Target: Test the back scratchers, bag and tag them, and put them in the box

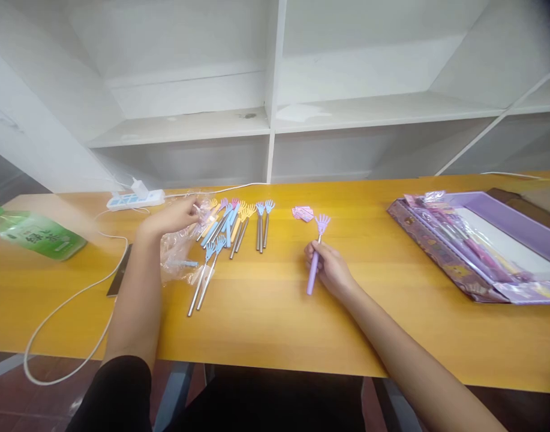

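Note:
My right hand (329, 267) is closed around a purple back scratcher (313, 273), its small hand-shaped head pointing away from me. At the left, my left hand (178, 215) has its fingers pinched on a clear plastic sleeve (205, 207); part of the grip is blurred. Below it lie more crumpled clear sleeves (171, 255). Right beside them is a pile of back scratchers (230, 225) in blue, yellow and pink. Two blue-headed back scratchers (263, 225) lie apart from the pile, and two more (206, 279) lie nearer me. Small pink cards (303, 213) rest beyond my right hand.
A purple display box (441, 252) holding wrapped back scratchers stands at the right. On the left are a green bottle (41, 234) on its side, a white power strip (135, 199), a looping white cable (72, 300) and a dark flat object (119, 273). White shelving (270, 90) rises behind the table.

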`<state>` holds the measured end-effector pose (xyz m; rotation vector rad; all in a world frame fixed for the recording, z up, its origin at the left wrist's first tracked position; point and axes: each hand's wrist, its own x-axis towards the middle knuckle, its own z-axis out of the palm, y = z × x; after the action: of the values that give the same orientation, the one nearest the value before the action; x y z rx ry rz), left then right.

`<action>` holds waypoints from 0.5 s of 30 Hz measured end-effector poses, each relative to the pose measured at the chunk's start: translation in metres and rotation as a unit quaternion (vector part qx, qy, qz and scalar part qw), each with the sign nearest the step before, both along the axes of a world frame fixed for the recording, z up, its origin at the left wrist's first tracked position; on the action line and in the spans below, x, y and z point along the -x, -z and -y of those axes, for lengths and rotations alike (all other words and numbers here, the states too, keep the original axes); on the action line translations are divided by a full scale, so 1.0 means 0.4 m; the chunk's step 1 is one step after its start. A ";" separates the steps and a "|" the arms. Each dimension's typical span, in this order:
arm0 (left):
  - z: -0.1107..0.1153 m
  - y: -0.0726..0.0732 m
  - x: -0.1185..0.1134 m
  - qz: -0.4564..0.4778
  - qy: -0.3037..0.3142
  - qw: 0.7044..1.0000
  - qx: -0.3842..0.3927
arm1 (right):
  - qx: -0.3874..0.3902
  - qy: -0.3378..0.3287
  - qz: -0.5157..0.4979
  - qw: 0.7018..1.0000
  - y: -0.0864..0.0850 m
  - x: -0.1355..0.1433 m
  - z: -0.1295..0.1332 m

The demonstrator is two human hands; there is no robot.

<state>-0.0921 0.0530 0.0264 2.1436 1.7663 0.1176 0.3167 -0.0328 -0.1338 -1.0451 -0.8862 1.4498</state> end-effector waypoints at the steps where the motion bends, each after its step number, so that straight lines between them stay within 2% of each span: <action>1: -0.009 0.011 0.006 0.018 0.001 1.000 0.019 | 0.001 -0.001 0.000 1.000 0.000 0.000 0.000; 5: -0.042 0.058 0.025 0.089 -0.003 0.991 0.100 | 0.002 -0.003 0.005 1.000 -0.005 0.001 0.004; 8: -0.058 0.083 0.034 0.097 -0.003 0.989 0.111 | 0.006 0.000 0.009 1.000 -0.009 0.001 0.006; 15: -0.058 0.096 0.037 0.140 -0.035 0.980 0.136 | 0.006 -0.002 0.015 1.000 -0.005 0.001 0.004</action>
<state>-0.1068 0.0761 -0.0119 1.7780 1.5923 0.1745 0.3164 -0.0345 -0.1319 -1.0770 -0.9020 1.4493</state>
